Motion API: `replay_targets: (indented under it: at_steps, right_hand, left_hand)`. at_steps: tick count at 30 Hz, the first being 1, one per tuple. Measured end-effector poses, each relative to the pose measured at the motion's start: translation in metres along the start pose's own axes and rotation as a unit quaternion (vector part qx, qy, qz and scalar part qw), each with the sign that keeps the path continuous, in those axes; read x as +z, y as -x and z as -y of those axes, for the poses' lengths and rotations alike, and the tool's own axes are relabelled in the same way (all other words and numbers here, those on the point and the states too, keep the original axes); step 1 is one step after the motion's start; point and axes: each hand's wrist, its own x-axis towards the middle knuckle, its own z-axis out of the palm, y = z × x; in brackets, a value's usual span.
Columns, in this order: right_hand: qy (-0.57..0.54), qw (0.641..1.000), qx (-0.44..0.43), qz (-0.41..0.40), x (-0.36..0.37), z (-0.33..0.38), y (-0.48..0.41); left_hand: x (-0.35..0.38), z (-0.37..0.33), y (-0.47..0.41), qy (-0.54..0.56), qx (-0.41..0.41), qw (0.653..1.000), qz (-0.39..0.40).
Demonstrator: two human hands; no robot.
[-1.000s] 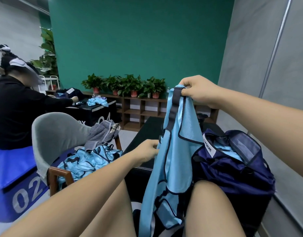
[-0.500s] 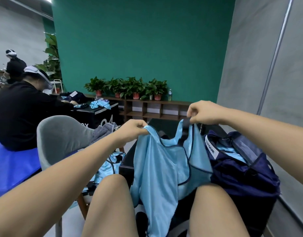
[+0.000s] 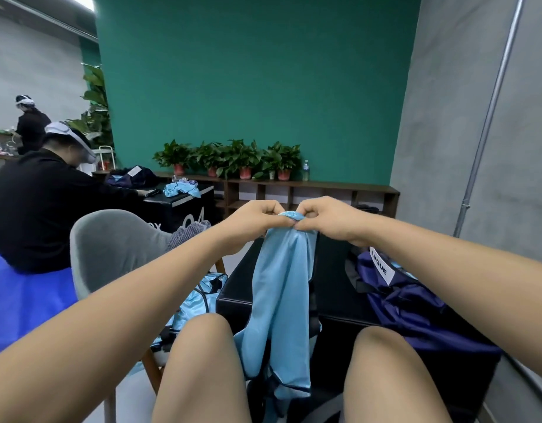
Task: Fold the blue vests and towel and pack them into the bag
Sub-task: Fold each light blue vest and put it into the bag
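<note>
A light blue vest (image 3: pixel 279 294) with dark trim hangs doubled lengthwise in front of me, reaching down between my knees. My left hand (image 3: pixel 251 218) and my right hand (image 3: pixel 324 219) pinch its top edge side by side, knuckles almost touching. The navy bag (image 3: pixel 416 306) with a white label sits on the black box (image 3: pixel 334 282) to the right, under my right forearm. More light blue vests (image 3: pixel 199 297) lie heaped on the grey chair (image 3: pixel 111 248) to my left, with a striped grey towel (image 3: pixel 187 233) above them.
A person in black sits at the left by a black box (image 3: pixel 184 212) bearing blue cloth; another stands farther back. A low wooden shelf (image 3: pixel 294 193) with potted plants lines the green wall. A grey wall with a metal pipe (image 3: pixel 489 117) is close on the right.
My hands have come together, bringing the vest's two shoulders side by side, so the vest went from spread wide to hanging doubled. The view tilted slightly upward.
</note>
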Motion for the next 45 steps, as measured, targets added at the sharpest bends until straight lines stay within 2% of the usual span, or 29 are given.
replay_targets:
  at_steps: [6,11,15,19,23,27,32,36,41,45]
  right_hand:
    - [0.006,0.999,-0.009,-0.045,-0.039,0.002,0.0]
    - [0.013,0.998,0.011,-0.057,-0.069,-0.011,0.011]
    - [0.026,0.998,0.027,-0.045,-0.08,-0.022,0.023]
    - [0.011,0.998,0.05,0.023,-0.075,-0.034,0.031]
    - [-0.149,0.978,0.068,0.128,-0.055,-0.031,0.036]
    - [-0.214,0.947,0.063,0.23,-0.031,-0.026,0.033]
    - [-0.244,0.947,0.061,0.2,-0.009,-0.005,0.025]
    - [-0.277,0.95,0.061,0.128,-0.003,0.009,0.019]
    - [-0.249,0.963,0.052,0.095,-0.011,0.005,0.013]
    - [-0.266,0.96,0.032,0.077,-0.031,0.003,0.015]
  left_hand:
    - [-0.017,0.013,0.011,0.021,-0.043,0.998,0.052]
    - [-0.042,0.02,0.022,0.012,-0.055,0.998,0.041]
    - [-0.061,0.018,0.026,0.013,-0.057,0.998,0.003]
    - [-0.069,0.011,0.024,0.033,-0.051,0.998,-0.014]
    - [-0.062,-0.004,0.017,0.057,-0.048,0.997,-0.012]
    - [-0.043,-0.023,0.007,0.05,-0.037,0.998,0.01]
    - [-0.015,-0.041,-0.002,0.004,-0.027,0.998,0.055]
    - [0.003,-0.05,-0.001,-0.011,-0.024,0.998,0.054]
    - [0.0,-0.033,-0.001,-0.027,-0.072,0.996,0.043]
    - [-0.005,-0.01,0.005,-0.053,-0.051,0.996,0.052]
